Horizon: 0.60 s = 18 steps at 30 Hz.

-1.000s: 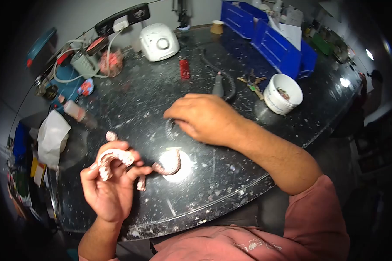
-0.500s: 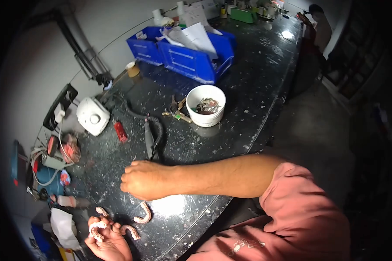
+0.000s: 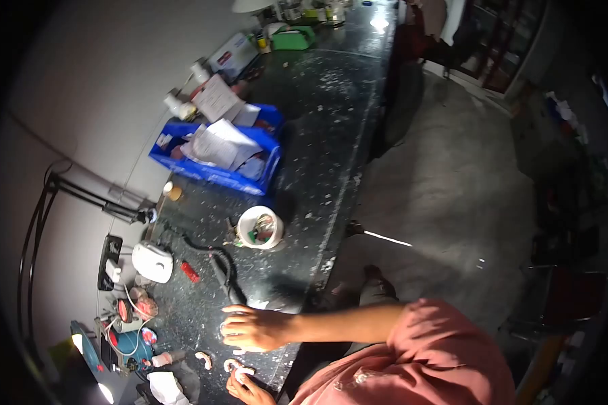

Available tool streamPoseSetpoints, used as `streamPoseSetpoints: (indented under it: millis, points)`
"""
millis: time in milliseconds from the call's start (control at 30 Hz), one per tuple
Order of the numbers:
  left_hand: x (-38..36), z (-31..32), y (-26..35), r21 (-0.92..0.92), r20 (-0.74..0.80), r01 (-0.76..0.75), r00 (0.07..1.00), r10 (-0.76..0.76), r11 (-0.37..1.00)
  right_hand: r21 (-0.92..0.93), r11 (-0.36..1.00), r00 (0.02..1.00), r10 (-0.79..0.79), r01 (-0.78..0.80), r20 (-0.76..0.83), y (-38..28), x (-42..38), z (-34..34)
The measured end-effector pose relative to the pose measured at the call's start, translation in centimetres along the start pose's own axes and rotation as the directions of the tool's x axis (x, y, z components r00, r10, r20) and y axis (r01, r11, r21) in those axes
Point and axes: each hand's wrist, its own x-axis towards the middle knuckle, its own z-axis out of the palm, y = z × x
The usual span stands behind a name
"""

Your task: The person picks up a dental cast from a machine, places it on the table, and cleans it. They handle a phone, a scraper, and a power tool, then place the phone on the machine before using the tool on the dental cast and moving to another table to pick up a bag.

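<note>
My left hand [image 3: 248,391] is at the bottom of the view, its fingers closed on a pale pink-and-white, horseshoe-shaped dental piece [image 3: 242,374]. Just beyond its fingertips a similar piece [image 3: 230,365] lies on the dark tabletop, and another curved piece [image 3: 203,360] is further left. My right hand [image 3: 257,329] is above these, back upward and fingers curled; what lies under them is hidden. A small pale bit shows at its lower edge. Near its fingers is a dark corded handpiece [image 3: 231,287].
A white tub [image 3: 259,227] of small items and blue bins [image 3: 213,172] with papers stand farther up the speckled dark table [image 3: 317,135]. Left are a white control box [image 3: 153,262], a red object [image 3: 190,272], cables and crumpled white paper [image 3: 167,388]. A lamp arm stands by the wall.
The view has swung, showing more floor at the right, and table items appear lower and farther left. My right hand has moved closer to the dental pieces. My left hand still holds one.
</note>
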Motion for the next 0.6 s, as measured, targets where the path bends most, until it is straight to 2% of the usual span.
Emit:
streamPoseSetpoints:
  millis: [33, 67, 133, 167, 233, 300, 367, 433, 500, 533, 567, 600]
  points:
    - [0.0, 0.3, -0.2, 0.100, -0.027, -0.020, 0.999, 0.023, 0.995, -0.024, 0.996, 0.996, 0.084, -0.084, 0.010, -1.7, -1.7, -2.8]
    - [0.8, -0.5, 1.6, 0.079, 0.026, -0.020, 0.999, 0.018, 0.997, -0.061, 0.978, 0.979, 0.194, -0.197, -0.058, -3.0, -4.0, -5.7]
    - [0.8, -0.8, 1.7, 0.158, 0.068, -0.075, 0.996, 0.065, 0.985, -0.143, 0.893, 0.896, 0.393, -0.426, -0.208, -5.3, -9.1, -11.9]
    - [0.6, -0.3, 1.3, 0.201, 0.071, -0.097, 0.994, 0.085, 0.975, -0.186, 0.822, 0.831, 0.478, -0.537, -0.285, -6.4, -11.6, -15.3]
    - [0.4, -0.1, 2.4, 0.219, 0.038, 0.007, 0.999, -0.015, 0.976, -0.243, 0.541, 0.592, 0.729, -0.806, -0.343, -9.3, -16.9, -22.5]
    - [-0.1, 1.6, -0.3, 0.402, -0.145, 0.017, 0.988, 0.045, 0.916, -0.196, 0.365, 0.414, 0.782, -0.910, -0.466, -11.1, -23.1, -28.3]
    - [-0.9, 1.5, 4.7, 0.336, -0.161, 0.025, 0.986, 0.031, 0.941, -0.236, 0.162, 0.270, 0.785, -0.958, -0.558, -12.9, -29.2, -33.0]
    - [0.9, 2.2, 10.7, 0.209, -0.187, 0.008, 0.982, 0.032, 0.978, -0.308, 0.004, 0.203, 0.759, -0.951, -0.618, -15.0, -34.0, -37.3]
    - [3.1, 3.0, 19.2, 0.061, -0.187, -0.204, 0.959, 0.212, 0.977, -0.175, -0.074, 0.051, 0.785, -0.982, -0.617, -17.0, -35.5, -41.4]
    - [3.8, 4.2, 22.8, 0.106, -0.127, -0.291, 0.944, 0.304, 0.951, -0.109, 0.000, 0.072, 0.751, -0.994, -0.657, -17.8, -36.1, -42.7]
    - [4.5, 5.3, 26.4, 0.145, -0.059, -0.377, 0.919, 0.389, 0.915, -0.109, -0.004, 0.069, 0.751, -0.994, -0.657, -18.5, -36.4, -43.4]
    - [5.3, 6.0, 30.3, 0.088, 0.069, -0.468, 0.884, 0.463, 0.879, -0.014, -0.033, -0.013, 0.719, -0.999, -0.695, -19.2, -36.7, -43.7]
